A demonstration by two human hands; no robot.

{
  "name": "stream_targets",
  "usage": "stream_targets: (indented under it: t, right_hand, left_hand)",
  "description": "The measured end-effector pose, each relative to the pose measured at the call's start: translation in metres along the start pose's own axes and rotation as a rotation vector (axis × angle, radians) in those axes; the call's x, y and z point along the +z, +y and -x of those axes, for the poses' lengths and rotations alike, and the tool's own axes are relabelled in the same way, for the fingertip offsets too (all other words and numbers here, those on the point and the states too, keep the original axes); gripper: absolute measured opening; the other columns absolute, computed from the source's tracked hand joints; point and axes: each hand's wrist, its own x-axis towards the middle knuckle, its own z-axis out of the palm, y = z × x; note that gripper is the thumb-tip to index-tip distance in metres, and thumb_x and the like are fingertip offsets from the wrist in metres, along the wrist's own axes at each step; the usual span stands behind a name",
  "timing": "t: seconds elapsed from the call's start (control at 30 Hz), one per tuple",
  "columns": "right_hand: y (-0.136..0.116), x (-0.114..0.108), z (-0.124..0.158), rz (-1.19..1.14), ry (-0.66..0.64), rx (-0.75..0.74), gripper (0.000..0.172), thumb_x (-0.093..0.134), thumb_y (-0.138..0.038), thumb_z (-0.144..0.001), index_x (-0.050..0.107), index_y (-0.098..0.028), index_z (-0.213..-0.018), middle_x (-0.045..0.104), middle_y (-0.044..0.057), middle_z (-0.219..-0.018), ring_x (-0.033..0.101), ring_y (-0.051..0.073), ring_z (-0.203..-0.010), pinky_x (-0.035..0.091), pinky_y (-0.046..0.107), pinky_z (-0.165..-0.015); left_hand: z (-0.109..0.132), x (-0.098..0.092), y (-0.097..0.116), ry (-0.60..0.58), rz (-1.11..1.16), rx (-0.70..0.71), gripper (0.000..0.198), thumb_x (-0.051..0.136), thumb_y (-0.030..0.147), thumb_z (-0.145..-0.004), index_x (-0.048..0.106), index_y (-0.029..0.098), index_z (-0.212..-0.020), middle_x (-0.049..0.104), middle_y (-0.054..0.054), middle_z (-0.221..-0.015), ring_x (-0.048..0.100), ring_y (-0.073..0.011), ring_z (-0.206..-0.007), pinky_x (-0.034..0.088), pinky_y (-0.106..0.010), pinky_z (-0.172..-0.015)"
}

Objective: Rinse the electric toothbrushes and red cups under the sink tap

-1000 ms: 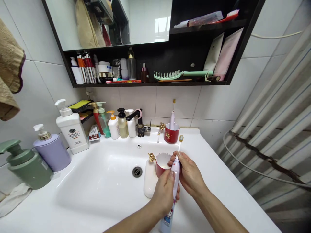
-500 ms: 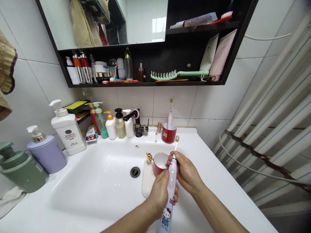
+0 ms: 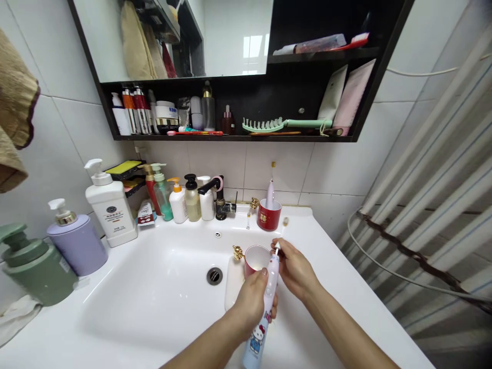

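Note:
My left hand (image 3: 251, 296) is wrapped round the handle of an electric toothbrush (image 3: 271, 277), white to pale blue with a cartoon cat on it. Its top points up and away from me, and the bare tip of the shaft shows. Just to the right, my right hand (image 3: 295, 266) pinches a brush head (image 3: 285, 222), its bristles standing above the fingers; the lower end is hidden. Behind my left hand, a red cup (image 3: 253, 252) with a gold handle rests on a whitish soap-like block (image 3: 231, 289) in the basin.
The white sink (image 3: 154, 307) has a drain (image 3: 214, 276) and a black faucet (image 3: 220, 200). Another red cup (image 3: 269, 219) on the back ledge holds a pink toothbrush (image 3: 270, 192). Pump bottles (image 3: 112, 212) line the left and back. A dark shelf (image 3: 230, 137) hangs above; a pleated curtain (image 3: 434, 205) stands right.
The brush head has come off the handle and moved slightly right in my right hand, exposing the shaft. The handle's lower end has swung a little left. The view has shifted slightly.

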Motion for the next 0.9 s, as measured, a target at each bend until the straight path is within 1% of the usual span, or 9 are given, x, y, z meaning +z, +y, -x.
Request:
stream_targets:
  t: [0.1, 0.17, 0.2, 0.27, 0.37, 0.53, 0.7, 0.77, 0.9]
  right_hand:
    - [-0.007, 0.001, -0.02, 0.145, -0.003, -0.002, 0.01, 0.043, -0.025, -0.068, 0.048, -0.017, -0.065, 0.041, -0.007, -0.047, 0.037, 0.002, -0.039, 0.033, 0.015, -0.038]
    - [-0.006, 0.006, -0.035, 0.286, -0.039, 0.043, 0.009, 0.046, -0.022, -0.067, 0.05, -0.014, -0.067, 0.042, -0.007, -0.046, 0.038, 0.003, -0.038, 0.034, 0.017, -0.038]
    - [-0.003, 0.011, -0.044, 0.361, -0.053, 0.069, 0.01, 0.047, -0.021, -0.067, 0.05, -0.012, -0.07, 0.045, -0.005, -0.05, 0.041, 0.004, -0.04, 0.035, 0.018, -0.039]
    - [0.006, 0.022, -0.062, 0.501, -0.054, 0.109, 0.016, 0.045, -0.022, -0.07, 0.049, -0.011, -0.081, 0.052, -0.001, -0.066, 0.048, 0.007, -0.052, 0.04, 0.022, -0.047]
    - [0.024, 0.04, -0.092, 0.671, -0.026, 0.143, 0.025, 0.038, -0.026, -0.074, 0.044, -0.014, -0.095, 0.049, 0.004, -0.092, 0.05, 0.012, -0.075, 0.042, 0.031, -0.063]
    - [0.043, 0.06, -0.133, 0.893, 0.035, 0.129, 0.025, 0.038, -0.026, -0.074, 0.044, -0.015, -0.096, 0.047, 0.005, -0.098, 0.048, 0.013, -0.081, 0.04, 0.033, -0.068]
    - [0.043, 0.062, -0.148, 1.061, 0.093, 0.03, 0.024, 0.038, -0.025, -0.074, 0.045, -0.016, -0.095, 0.047, 0.005, -0.099, 0.048, 0.013, -0.082, 0.04, 0.032, -0.07]
    - [0.042, 0.058, -0.148, 1.112, 0.098, 0.004, 0.024, 0.038, -0.025, -0.074, 0.044, -0.016, -0.096, 0.047, 0.005, -0.099, 0.048, 0.014, -0.082, 0.04, 0.033, -0.069]
    - [0.041, 0.052, -0.142, 1.172, 0.096, -0.008, 0.025, 0.039, -0.025, -0.073, 0.044, -0.015, -0.096, 0.047, 0.005, -0.099, 0.048, 0.014, -0.083, 0.04, 0.033, -0.069]
  left_hand:
    - [-0.001, -0.005, 0.005, 0.025, 0.036, -0.015, 0.034, 0.031, 0.049, -0.065, 0.038, 0.016, -0.063, 0.04, 0.004, -0.041, 0.034, -0.0063, -0.03, 0.023, -0.02, -0.034]
    - [-0.004, -0.011, 0.013, 0.121, 0.125, 0.0, 0.034, 0.03, 0.049, -0.066, 0.037, 0.016, -0.063, 0.04, 0.004, -0.041, 0.034, -0.006, -0.031, 0.022, -0.02, -0.035]
    - [-0.006, -0.015, 0.017, 0.18, 0.177, 0.013, 0.034, 0.029, 0.049, -0.066, 0.037, 0.016, -0.063, 0.04, 0.004, -0.041, 0.034, -0.0058, -0.031, 0.021, -0.02, -0.036]
    - [-0.01, -0.024, 0.026, 0.264, 0.275, 0.035, 0.034, 0.029, 0.05, -0.066, 0.036, 0.016, -0.063, 0.039, 0.005, -0.042, 0.033, -0.0053, -0.032, 0.02, -0.019, -0.036]
    - [-0.016, -0.034, 0.033, 0.299, 0.366, 0.038, 0.035, 0.031, 0.051, -0.065, 0.036, 0.016, -0.063, 0.038, 0.005, -0.042, 0.033, -0.0047, -0.032, 0.018, -0.019, -0.036]
    - [-0.02, -0.035, 0.031, 0.342, 0.372, 0.046, 0.039, 0.033, 0.054, -0.062, 0.039, 0.015, -0.066, 0.041, 0.004, -0.045, 0.035, -0.0049, -0.033, 0.021, -0.019, -0.037]
    - [-0.022, -0.033, 0.028, 0.341, 0.399, 0.019, 0.041, 0.032, 0.056, -0.061, 0.038, 0.015, -0.066, 0.04, 0.005, -0.043, 0.036, -0.0057, -0.034, 0.021, -0.02, -0.037]
    - [-0.021, -0.033, 0.029, 0.34, 0.397, 0.003, 0.04, 0.032, 0.055, -0.062, 0.037, 0.016, -0.065, 0.039, 0.006, -0.042, 0.035, -0.0055, -0.032, 0.021, -0.02, -0.036]
    - [-0.017, -0.03, 0.03, 0.332, 0.373, -0.027, 0.038, 0.03, 0.054, -0.064, 0.036, 0.016, -0.065, 0.044, 0.004, -0.046, 0.036, -0.0056, -0.031, 0.021, -0.02, -0.035]
